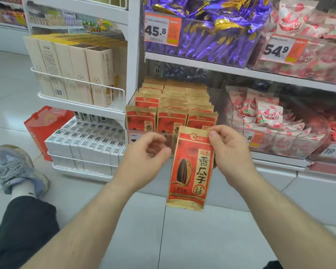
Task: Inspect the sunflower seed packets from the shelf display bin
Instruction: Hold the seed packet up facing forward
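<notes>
Right hand [229, 152] pinches the top right corner of one sunflower seed packet [191, 169], thumb on the front, so the pkt hangs w/ its long axis near vertical, printed face toward the camera, in front of and below the display bin [144, 133]. Left hand [144, 154] sits just left of the pkt's upper edge, fingers loosely curled, holding nothing; whether a fingertip touches the edge is hard to tell. Left hand is the nearer one for taking that free edge. Open room below over the floor [202, 239]; remaining packets [171, 105] stand upright in rows behind.
</notes>
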Tool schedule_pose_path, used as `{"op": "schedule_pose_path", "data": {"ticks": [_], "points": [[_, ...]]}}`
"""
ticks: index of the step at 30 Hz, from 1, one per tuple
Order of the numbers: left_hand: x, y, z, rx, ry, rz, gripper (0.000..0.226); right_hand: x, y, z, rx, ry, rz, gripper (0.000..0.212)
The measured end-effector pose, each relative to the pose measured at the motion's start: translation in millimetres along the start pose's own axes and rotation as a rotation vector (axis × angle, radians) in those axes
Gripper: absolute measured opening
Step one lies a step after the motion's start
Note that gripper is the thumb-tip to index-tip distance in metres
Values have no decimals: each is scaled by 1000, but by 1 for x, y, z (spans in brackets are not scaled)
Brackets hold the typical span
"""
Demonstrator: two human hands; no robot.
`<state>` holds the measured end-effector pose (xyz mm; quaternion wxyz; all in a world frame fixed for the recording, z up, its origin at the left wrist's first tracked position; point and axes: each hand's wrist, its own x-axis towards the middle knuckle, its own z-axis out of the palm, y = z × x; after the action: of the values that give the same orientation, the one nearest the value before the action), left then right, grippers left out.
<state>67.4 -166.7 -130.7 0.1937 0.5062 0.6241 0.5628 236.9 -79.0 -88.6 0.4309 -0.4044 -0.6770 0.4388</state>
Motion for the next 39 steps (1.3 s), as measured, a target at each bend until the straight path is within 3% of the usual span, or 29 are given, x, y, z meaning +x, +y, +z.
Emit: {"op": "schedule_pose_path", "data": {"ticks": [3,4,7,19,39], "points": [[-21,-11,19,-231,-200,-231,48,-2,6,0,-19,-15,-31,25],[-28,-13,24,-263,-243,-261,50,-3,7,-1,-16,-22,-38,25],[-40,-19,34,-273,-274,-317,34,-6,10,-2,-28,-43,-47,24],[-46,-25,39,-386,-263,-422,32,-13,15,-19,-59,-128,13,21],[-42,-10,39,-523,-230,-398,29,-20,18,-29,-167,-216,65,22]]}}
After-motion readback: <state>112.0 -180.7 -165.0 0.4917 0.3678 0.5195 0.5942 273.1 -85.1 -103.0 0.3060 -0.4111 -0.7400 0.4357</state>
